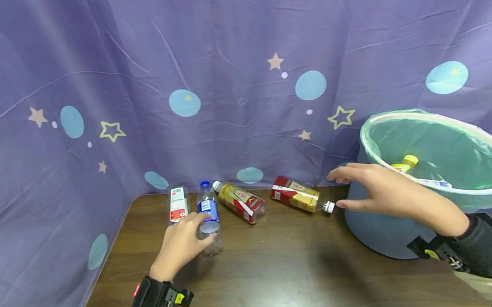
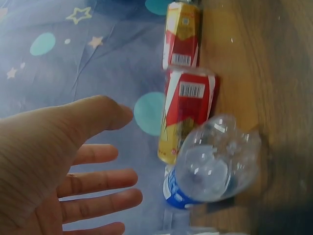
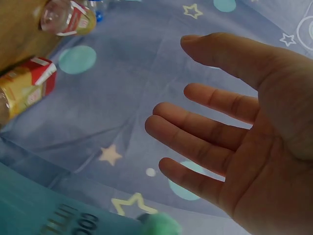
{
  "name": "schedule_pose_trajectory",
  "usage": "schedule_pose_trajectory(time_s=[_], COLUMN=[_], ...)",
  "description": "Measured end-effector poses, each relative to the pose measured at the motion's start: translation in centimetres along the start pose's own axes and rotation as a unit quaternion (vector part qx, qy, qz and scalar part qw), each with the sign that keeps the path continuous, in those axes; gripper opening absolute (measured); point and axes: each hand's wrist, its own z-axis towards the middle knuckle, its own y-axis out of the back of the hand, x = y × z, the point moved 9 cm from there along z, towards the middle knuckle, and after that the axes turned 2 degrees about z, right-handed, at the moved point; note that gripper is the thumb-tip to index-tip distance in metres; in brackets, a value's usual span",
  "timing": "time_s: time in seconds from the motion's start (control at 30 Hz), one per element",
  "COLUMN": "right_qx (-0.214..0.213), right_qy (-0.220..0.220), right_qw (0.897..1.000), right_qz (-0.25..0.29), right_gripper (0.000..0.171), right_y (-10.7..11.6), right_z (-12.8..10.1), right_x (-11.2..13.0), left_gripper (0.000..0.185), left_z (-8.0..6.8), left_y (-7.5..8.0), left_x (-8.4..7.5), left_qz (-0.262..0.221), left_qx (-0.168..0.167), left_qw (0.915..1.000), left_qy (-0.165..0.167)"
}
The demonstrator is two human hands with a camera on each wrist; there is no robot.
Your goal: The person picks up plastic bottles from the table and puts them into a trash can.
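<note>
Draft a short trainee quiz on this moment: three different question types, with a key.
1. What colour are the caps on the two bottles with red-and-gold labels?
2. True or false: the right hand is gripping a bottle.
3. Which of these is nearest the left hand? A) the bin; B) the blue-capped bottle; C) the yellow cap inside the bin.

Key:
1. White.
2. False; its fingers are extended and hold nothing.
3. B.
</note>
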Motion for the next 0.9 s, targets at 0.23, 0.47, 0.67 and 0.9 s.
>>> schedule_pose_trajectory(time_s=[0.23, 0.47, 0.67, 0.9], right_qx=[0.005, 0.025, 0.041, 0.055], right_qy=[0.010, 0.001, -0.010, -0.017], right_qw=[1.000, 0.999, 0.998, 0.997], right_qz=[0.024, 0.041, 0.043, 0.047], right_gripper=[0.040, 0.038, 0.035, 0.035], right_y=[-1.8, -3.0, -3.8, -4.5], right_z=[-0.8, -0.9, -0.8, -0.9], right_x=[0.1, 0.0, 0.0, 0.1], left_gripper=[0.043, 0.047, 0.058, 0.074], left_z=[0.8, 1.9, 2.9, 3.1], left_y=[1.0, 1.7, 0.9, -1.2], left_x=[2.0, 4.1, 6.2, 8.1], left_qz=[0.020, 0.059, 0.077, 0.081], left_qx=[-0.024, -0.039, 0.003, 0.077], left_qw=[0.9993, 0.9965, 0.9923, 0.9798], left_qy=[0.021, 0.043, 0.097, 0.166])
